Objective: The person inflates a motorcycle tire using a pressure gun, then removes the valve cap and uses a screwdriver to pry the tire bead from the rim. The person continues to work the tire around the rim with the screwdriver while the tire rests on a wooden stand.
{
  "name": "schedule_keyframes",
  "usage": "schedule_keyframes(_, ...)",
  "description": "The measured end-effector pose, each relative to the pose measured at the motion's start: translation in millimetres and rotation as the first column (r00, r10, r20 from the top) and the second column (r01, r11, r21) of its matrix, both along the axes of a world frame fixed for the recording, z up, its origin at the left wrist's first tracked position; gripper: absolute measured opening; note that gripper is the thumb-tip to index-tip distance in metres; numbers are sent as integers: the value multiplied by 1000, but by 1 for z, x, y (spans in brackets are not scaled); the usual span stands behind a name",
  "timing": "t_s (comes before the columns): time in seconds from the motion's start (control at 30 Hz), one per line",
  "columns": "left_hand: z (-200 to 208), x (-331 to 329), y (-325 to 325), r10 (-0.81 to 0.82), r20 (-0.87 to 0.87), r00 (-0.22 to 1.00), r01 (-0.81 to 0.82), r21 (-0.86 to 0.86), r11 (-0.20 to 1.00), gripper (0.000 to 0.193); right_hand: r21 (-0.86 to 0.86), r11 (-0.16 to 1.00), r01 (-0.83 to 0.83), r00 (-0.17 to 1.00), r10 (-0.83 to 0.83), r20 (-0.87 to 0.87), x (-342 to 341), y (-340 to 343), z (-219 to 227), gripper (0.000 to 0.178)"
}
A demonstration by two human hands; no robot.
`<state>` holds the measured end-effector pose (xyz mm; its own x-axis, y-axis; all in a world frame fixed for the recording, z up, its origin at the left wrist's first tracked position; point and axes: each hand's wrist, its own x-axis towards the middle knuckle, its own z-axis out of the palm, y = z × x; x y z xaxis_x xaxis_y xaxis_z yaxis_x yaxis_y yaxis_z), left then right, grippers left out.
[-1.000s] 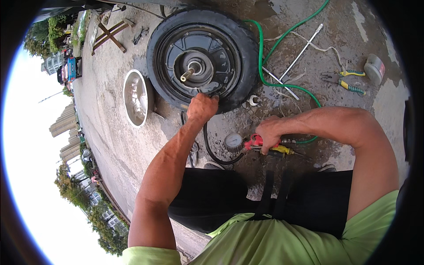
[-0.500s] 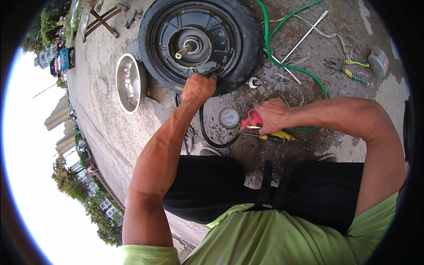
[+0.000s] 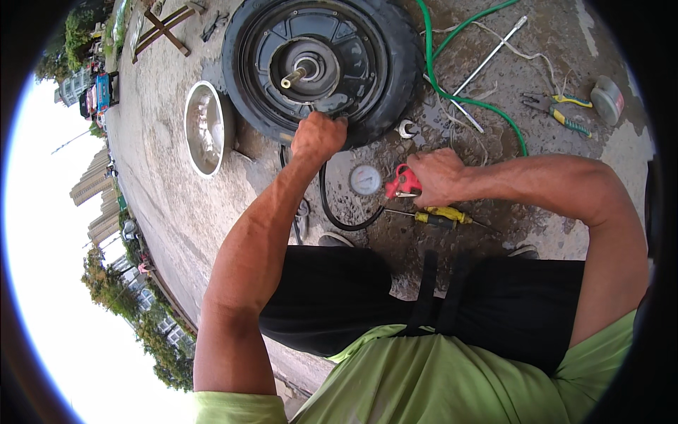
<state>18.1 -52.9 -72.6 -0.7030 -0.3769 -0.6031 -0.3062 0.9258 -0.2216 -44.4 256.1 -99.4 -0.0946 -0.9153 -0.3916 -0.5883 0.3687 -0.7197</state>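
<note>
**Wheel on wet ground, both hands engaged**

A black wheel (image 3: 321,67), tyre fitted and hub axle pointing up, lies flat on the wet concrete ground (image 3: 176,205) ahead of the person's knees. The left hand (image 3: 318,136) is closed against the near edge of the tyre, fingers curled at the rim where a black hose (image 3: 332,208) ends. That hose loops back along the ground to a round gauge (image 3: 365,180) with a pale dial. The right hand (image 3: 438,177) is clamped on the red handle (image 3: 400,182) attached beside the gauge.

Just below the red handle lies a yellow-handled screwdriver (image 3: 441,217). A metal bowl (image 3: 203,127) sits left of the wheel, close to the tyre. A green hose (image 3: 462,99) curves from the tyre's right side past the right wrist. Right of it lie a long metal rod (image 3: 489,58), pliers (image 3: 558,113) with yellow and green grips, and a small round tin (image 3: 607,99).
</note>
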Motion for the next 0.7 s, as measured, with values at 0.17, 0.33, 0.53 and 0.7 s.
schedule_keyframes(0.17,14,-14,12,344,51,937,-348,105,932,64,6,1000,0,1000,0,14,-3,1,-3,63)
schedule_keyframes(0.33,19,-17,15,348,78,934,-354,85,931,64,-3,1000,11,1000,-11,3,-4,1,-4,62)
schedule_keyframes(0.53,29,-23,22,385,87,919,-392,93,915,62,-14,1000,20,1000,-20,8,-7,1,-5,64)
schedule_keyframes(0.7,33,-25,25,423,81,903,-429,98,898,61,-21,1000,21,1000,-21,6,-9,0,-5,65)
